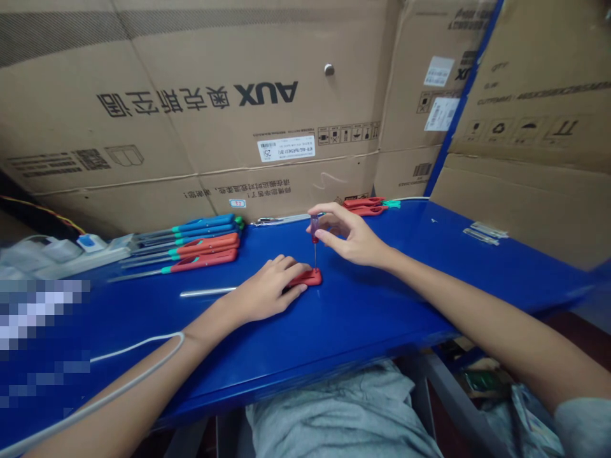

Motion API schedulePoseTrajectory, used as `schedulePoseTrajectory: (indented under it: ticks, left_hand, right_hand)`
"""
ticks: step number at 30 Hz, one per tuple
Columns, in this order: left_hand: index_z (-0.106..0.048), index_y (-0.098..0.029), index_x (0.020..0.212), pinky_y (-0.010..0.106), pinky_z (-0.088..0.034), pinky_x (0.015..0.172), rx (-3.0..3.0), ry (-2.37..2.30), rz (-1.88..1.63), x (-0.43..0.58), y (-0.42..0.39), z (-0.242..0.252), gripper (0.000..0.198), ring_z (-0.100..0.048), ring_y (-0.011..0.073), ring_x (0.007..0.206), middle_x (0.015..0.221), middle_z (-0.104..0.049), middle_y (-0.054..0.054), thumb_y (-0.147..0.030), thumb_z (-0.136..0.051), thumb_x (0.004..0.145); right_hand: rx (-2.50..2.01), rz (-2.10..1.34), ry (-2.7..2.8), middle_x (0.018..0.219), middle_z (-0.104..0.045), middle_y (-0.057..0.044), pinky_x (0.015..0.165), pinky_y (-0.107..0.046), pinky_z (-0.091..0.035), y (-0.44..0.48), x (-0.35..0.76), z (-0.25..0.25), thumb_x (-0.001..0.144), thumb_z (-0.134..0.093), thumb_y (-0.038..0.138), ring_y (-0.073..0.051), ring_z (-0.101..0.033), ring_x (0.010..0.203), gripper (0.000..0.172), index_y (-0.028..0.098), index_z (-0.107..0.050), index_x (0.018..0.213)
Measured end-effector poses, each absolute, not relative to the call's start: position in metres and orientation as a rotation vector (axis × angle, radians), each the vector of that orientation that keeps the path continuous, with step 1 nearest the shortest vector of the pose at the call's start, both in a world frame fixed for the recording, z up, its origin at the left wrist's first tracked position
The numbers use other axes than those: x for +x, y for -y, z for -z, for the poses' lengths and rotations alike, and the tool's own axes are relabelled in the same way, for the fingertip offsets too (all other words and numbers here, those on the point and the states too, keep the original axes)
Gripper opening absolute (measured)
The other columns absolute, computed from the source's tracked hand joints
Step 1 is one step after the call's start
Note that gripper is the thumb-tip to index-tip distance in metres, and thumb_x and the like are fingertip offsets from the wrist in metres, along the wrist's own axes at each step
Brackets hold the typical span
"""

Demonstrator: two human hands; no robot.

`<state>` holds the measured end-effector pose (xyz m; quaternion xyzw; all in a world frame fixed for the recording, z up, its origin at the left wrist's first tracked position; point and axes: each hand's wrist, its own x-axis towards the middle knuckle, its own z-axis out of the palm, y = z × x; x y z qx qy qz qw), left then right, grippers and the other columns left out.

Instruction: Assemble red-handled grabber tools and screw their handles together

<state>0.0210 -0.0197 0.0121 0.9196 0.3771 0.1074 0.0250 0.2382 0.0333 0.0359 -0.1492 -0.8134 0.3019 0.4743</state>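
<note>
- Head view: a long-nosed tool with a red plastic handle (312,278) and a straight silvery metal rod (207,292) lies on the glossy blue counter (382,299), near the person.
- The left hand (274,286) covers most of the handle, its fingers bent over it and the thumb along the near side, leaving the right end exposed.
- The right hand (351,232) has a slim screwdriver with a translucent purple-red handle (314,230) upright, thumb at its side, index finger at its top; the other fingers are spread loosely. The thin shaft meets the exposed end; whether the tip sits in a screw is too small to tell.
- With so light a grip, the shaft could tilt and skid off the smooth plastic, perhaps towards the nearby left fingers.
- If the left hand eased, the tool might swivel on the slick counter.
- A white cable (138,381) crosses the left forearm and could snag if that arm shifted.
- Beyond, to the left, lie blue-handled tools (210,222) and more red-handled ones (205,261), well apart from the screwdriver.
</note>
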Motion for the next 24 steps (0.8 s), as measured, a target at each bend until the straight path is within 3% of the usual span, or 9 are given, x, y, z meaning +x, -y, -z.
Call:
schedulePoseTrajectory:
  ticks: [24]
  left_hand:
    - [-0.053,-0.021,0.128,0.04,-0.043,0.091,2.851,-1.169,-0.333,0.0199,0.0201,-0.0113,0.035,-0.052,0.0246,0.103,0.113,-0.06,0.009,-0.037,-0.04,0.1]
  right_hand:
    - [-0.437,-0.716,1.99,0.085,-0.06,0.002,0.073,-0.031,-0.052,-0.0354,0.2396,-0.0354,0.086,-0.063,0.024,-0.014,-0.062,0.079,0.03,0.024,-0.052,0.114]
